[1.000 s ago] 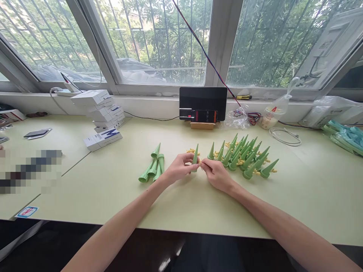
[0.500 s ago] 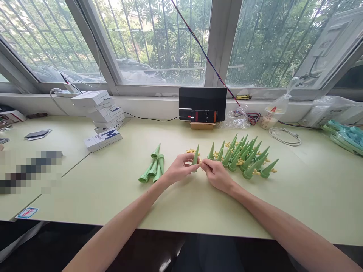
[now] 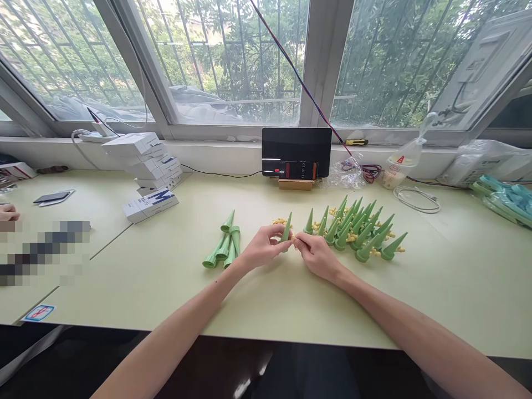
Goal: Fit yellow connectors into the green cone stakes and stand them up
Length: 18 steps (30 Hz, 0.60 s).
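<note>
Green plastic cone [image 3: 286, 226] stands point-up in the pinch of the person's left hand [image 3: 261, 250], mid-way across the pale worktop [image 3: 137, 277]. The right hand [image 3: 319, 257] meets it from 3 o'clock, fingertips drawn narrow against the cone's foot; whether anything sits between them is too small to tell. The upright grip appears to keep the cone's base turned toward those fingertips. At 2 o'clock of the hands, standing cones [image 3: 361, 233] crowd together with yellow pieces [image 3: 280, 221] among and beside them, near the right hand. At 9 o'clock a bundle of cones [image 3: 224, 246] lies flat, well apart from the standing lot, seemingly sorted by side. At 12 o'clock a phone [image 3: 300, 170] leans against a dark tablet [image 3: 296, 145] below the window. White boxes [image 3: 147, 166] are stacked at 10 o'clock; another person's hand [image 3: 8, 212] shows at the far 9 o'clock edge.
</note>
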### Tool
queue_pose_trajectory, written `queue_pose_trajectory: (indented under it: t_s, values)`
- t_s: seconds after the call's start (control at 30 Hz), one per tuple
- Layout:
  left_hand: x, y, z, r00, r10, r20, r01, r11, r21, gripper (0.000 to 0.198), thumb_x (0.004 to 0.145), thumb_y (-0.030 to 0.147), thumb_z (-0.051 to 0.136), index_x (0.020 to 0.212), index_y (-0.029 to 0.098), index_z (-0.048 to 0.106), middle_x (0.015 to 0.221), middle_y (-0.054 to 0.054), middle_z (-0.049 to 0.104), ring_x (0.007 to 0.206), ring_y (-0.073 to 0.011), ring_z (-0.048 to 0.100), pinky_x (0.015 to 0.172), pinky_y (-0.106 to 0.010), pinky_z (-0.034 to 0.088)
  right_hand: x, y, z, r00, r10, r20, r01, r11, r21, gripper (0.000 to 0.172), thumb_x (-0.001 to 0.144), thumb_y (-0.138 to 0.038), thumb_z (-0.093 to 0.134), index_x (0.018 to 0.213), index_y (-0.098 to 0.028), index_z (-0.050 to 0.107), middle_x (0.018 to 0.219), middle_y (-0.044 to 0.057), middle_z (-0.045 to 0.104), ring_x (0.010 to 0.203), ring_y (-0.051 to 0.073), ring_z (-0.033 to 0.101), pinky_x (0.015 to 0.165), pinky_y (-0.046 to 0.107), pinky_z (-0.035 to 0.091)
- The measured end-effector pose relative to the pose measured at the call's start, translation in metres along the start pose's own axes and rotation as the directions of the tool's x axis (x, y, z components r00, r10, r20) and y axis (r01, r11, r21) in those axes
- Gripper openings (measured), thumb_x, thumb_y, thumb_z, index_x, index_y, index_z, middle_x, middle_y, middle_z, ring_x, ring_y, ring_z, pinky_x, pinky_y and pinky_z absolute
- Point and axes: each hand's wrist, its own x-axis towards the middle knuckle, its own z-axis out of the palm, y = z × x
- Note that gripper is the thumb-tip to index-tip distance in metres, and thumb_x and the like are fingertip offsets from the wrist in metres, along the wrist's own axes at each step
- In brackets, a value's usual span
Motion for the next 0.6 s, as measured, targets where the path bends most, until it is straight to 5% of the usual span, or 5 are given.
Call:
queue_pose_trajectory:
  t_s: [0.6]
  values:
    - [0.0018,-0.0023,-0.0014,0.998,0.052,-0.017,-0.048,0.985,0.164,0.016,0.085,0.03,0.059,0.095,0.019,0.065,0.1,-0.006,0.066,0.092,-0.018,0.062,0.067,-0.024,0.052,0.001,0.0007,0.0004,1.0,0.024,-0.01,-0.024,1.0,-0.004,0.03,0.096,-0.03,0.041,0.068,-0.019,0.044,0.059,-0.004,0.039,0.055,0.011,0.032,0.053,0.025,0.027]
